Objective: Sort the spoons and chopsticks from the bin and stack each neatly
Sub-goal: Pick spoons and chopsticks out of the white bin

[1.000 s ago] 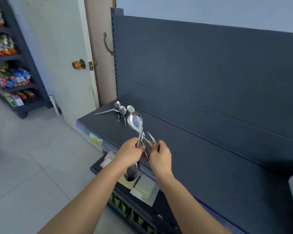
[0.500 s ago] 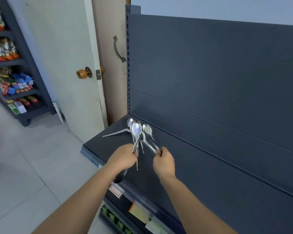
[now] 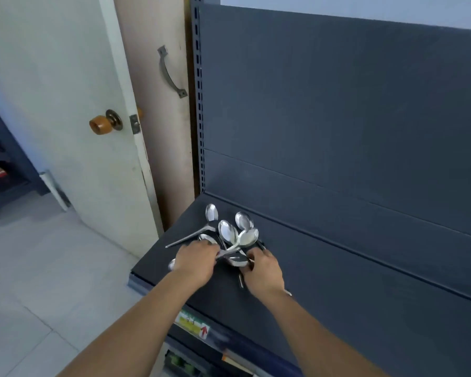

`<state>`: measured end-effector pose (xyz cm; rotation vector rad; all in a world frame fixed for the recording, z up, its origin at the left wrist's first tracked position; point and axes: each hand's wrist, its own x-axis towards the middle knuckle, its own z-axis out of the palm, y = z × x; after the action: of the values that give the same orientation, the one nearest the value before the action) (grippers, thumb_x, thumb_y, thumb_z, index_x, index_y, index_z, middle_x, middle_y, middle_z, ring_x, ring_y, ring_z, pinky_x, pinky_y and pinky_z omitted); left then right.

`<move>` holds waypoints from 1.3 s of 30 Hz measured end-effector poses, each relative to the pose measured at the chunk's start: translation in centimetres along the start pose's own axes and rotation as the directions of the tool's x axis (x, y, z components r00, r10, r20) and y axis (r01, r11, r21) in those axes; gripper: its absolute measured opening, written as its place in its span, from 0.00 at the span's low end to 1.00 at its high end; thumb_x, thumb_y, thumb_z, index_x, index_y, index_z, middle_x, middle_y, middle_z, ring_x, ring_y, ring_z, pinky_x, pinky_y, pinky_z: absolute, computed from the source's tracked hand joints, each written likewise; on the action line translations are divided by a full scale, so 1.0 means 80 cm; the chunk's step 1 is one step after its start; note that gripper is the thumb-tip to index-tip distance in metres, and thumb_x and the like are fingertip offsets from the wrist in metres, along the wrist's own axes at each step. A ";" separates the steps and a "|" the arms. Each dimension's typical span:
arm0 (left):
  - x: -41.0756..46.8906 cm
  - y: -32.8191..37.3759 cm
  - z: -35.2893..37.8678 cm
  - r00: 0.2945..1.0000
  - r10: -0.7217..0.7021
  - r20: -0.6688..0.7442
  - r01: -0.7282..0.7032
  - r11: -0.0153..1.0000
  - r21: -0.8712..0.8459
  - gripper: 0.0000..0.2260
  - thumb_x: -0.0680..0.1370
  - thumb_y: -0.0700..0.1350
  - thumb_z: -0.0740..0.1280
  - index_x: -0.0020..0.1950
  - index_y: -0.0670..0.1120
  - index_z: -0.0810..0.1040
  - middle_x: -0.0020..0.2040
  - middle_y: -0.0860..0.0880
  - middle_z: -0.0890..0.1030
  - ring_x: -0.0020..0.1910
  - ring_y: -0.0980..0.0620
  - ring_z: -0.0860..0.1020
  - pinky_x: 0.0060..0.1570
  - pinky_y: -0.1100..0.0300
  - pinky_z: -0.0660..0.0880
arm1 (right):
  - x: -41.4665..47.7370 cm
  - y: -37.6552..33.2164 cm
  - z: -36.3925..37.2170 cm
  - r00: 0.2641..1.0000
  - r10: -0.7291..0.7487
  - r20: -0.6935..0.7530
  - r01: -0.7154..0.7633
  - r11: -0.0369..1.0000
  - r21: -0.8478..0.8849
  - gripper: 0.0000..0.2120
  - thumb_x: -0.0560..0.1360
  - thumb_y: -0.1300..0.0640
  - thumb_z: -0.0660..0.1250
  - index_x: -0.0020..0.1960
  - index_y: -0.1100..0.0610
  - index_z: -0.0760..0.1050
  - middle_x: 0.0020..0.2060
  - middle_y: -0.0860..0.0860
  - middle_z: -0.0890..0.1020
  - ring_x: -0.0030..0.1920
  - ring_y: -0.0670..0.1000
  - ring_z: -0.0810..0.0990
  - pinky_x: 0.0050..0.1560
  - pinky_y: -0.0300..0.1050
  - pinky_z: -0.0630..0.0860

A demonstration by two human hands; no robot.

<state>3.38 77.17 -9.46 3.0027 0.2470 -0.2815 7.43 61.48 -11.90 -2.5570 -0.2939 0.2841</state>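
Note:
Several shiny metal spoons (image 3: 228, 231) lie in a loose cluster at the left end of the dark grey shelf (image 3: 324, 273), bowls pointing toward the back panel. My left hand (image 3: 195, 261) rests on the handles at the cluster's left side, fingers closed over them. My right hand (image 3: 261, 270) grips more spoon handles on the right, with a handle tip poking out under the wrist. One spoon (image 3: 211, 213) lies apart at the back left, its long handle angled toward the shelf's left edge. No chopsticks or bin show.
The shelf's upright back panel (image 3: 337, 118) rises right behind the spoons. A white door with a brown knob (image 3: 101, 125) stands to the left. The shelf's front edge (image 3: 158, 289) drops to a tiled floor. A lower shelf with labels sits below.
Both hands have come down from holding spoons in the air to the shelf surface, bringing the held spoons onto the ones lying there. The camera has moved closer and left.

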 end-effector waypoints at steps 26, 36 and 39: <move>-0.018 0.130 -0.044 0.831 0.531 -0.164 -0.489 0.839 0.239 0.13 0.79 0.51 0.63 0.63 0.51 0.74 0.60 0.51 0.76 0.63 0.49 0.71 0.58 0.55 0.69 | -0.130 0.086 -0.112 0.941 0.105 -0.323 -0.210 0.927 -0.312 0.23 0.76 0.51 0.65 0.70 0.53 0.66 0.62 0.51 0.73 0.64 0.54 0.69 0.62 0.45 0.67; -0.087 0.348 -0.048 0.641 0.739 -0.206 -0.690 0.673 0.268 0.14 0.81 0.51 0.61 0.65 0.50 0.73 0.61 0.51 0.75 0.62 0.50 0.71 0.59 0.56 0.69 | -0.269 0.229 -0.242 0.852 0.251 -0.459 -0.418 0.854 -0.309 0.19 0.76 0.51 0.63 0.66 0.53 0.70 0.61 0.52 0.74 0.63 0.55 0.69 0.59 0.48 0.69; -0.118 0.417 -0.043 0.601 0.770 -0.215 -0.724 0.638 0.261 0.14 0.81 0.51 0.60 0.66 0.50 0.72 0.62 0.51 0.74 0.63 0.50 0.70 0.59 0.56 0.68 | -0.318 0.274 -0.277 0.823 0.289 -0.490 -0.472 0.827 -0.305 0.18 0.76 0.50 0.64 0.65 0.54 0.71 0.60 0.53 0.74 0.63 0.56 0.70 0.58 0.49 0.69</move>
<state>0.53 43.52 -0.97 2.9317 -1.0653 0.2783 -7.78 25.59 -1.79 -2.9979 0.3922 -0.2272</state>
